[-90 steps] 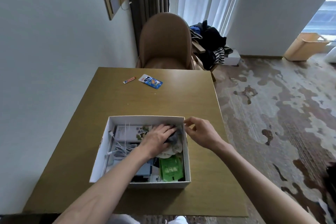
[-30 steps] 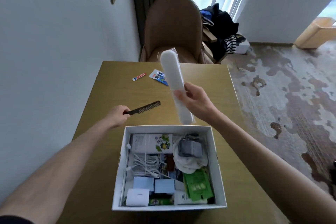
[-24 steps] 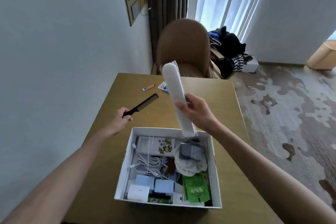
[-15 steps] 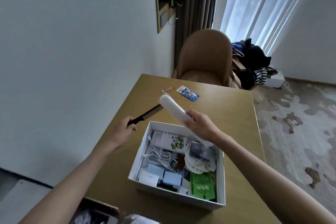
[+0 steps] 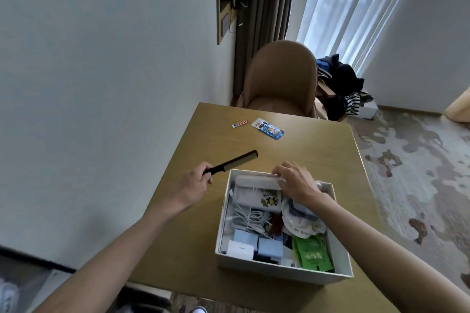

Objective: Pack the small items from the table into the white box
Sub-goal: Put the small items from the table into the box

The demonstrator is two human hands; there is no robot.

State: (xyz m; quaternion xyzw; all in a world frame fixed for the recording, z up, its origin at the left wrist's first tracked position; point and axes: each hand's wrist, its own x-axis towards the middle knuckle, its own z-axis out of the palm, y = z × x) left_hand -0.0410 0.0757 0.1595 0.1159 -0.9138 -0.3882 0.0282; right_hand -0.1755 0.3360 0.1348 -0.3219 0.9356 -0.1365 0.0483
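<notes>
A person's left hand (image 5: 197, 183) grips the handle of 1 black comb (image 5: 236, 164), fingers curled round it, just left of the white box (image 5: 279, 270) on the wooden table (image 5: 318, 160). The right hand (image 5: 296, 184) reaches into the box's far end, fingers curled over 1 white wrapped bar (image 5: 251, 180) lying along the far wall. Also inside are 1 coiled white cable (image 5: 248, 218), 2 pale blue cartons (image 5: 270, 248) and green sachets (image 5: 311, 254), their print unreadable. At the table's far end lie 1 red-and-white stick (image 5: 239, 124) and 1 blue packet (image 5: 267, 128), lettering illegible.
</notes>
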